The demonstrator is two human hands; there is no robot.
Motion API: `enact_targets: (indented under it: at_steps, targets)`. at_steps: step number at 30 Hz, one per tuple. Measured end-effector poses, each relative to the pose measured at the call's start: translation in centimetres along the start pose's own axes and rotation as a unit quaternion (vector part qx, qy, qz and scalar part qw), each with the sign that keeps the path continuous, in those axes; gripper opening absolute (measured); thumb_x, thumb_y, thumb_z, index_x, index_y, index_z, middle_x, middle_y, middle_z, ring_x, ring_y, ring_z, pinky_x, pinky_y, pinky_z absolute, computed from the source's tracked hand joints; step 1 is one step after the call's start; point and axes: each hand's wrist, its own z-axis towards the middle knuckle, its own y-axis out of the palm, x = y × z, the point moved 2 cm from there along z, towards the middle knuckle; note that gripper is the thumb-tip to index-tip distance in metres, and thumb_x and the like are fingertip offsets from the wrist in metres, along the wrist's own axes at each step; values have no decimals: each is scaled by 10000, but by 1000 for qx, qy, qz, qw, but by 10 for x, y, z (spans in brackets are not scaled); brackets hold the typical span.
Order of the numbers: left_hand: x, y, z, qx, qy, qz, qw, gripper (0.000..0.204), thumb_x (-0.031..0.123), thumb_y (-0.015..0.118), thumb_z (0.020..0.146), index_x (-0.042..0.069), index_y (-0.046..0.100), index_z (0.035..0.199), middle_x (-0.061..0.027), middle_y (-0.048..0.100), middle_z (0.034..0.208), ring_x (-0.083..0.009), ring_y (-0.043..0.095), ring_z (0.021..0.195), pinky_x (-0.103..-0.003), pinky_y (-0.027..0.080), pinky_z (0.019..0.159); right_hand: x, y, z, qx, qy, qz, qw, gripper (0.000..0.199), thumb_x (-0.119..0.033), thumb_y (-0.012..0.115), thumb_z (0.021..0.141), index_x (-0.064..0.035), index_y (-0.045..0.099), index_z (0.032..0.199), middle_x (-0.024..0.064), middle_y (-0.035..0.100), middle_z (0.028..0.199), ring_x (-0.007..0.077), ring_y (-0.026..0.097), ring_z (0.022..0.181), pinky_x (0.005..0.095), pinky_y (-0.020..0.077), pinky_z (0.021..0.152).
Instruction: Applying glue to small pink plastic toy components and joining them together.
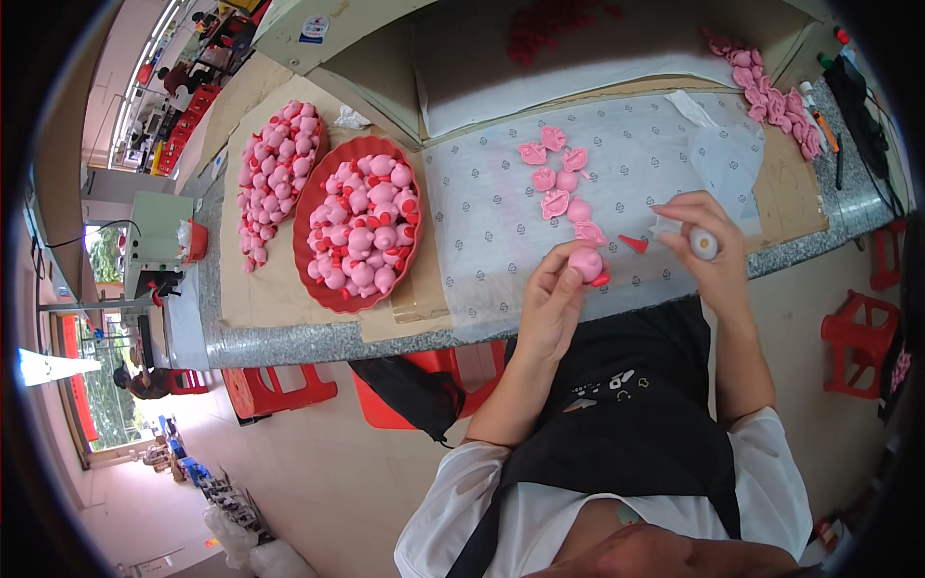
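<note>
Left hand: my left hand (551, 299) is closed around a small round pink toy piece (585, 263), near the table's front edge.
Right hand: my right hand (708, 241) grips a little white bottle (702, 243).
Table: a red oval tray (319, 285) full of pink pieces sits toward the left end.

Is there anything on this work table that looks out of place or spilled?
Mostly orderly. One small red piece lies alone on the plastic sheet, apart from the pink parts. A heap of pink figures sits loose on cardboard beside the full red tray, not in it.
</note>
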Motion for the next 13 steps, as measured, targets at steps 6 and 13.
enact_targets:
  at_steps: [6,13]
  targets:
    - [-12,-4,5,-8,-62,-230,971,339,269,479,816,-1,458,1020,-90,526,856,-173,476,828,-285,359,779,31,-17,1,-114,-25,-252,961,391,120,531,522,-5,565,891,110,515,791,254,534,718,286,415,630]
    - [-17,-1,7,-41,-73,-250,964,343,278,469,819,9,453,1031,-109,517,863,-195,455,836,-298,336,806,24,-11,-1,-12,147,59,987,183,10,503,732,-65,589,875,68,570,835,214,552,721,268,426,639]
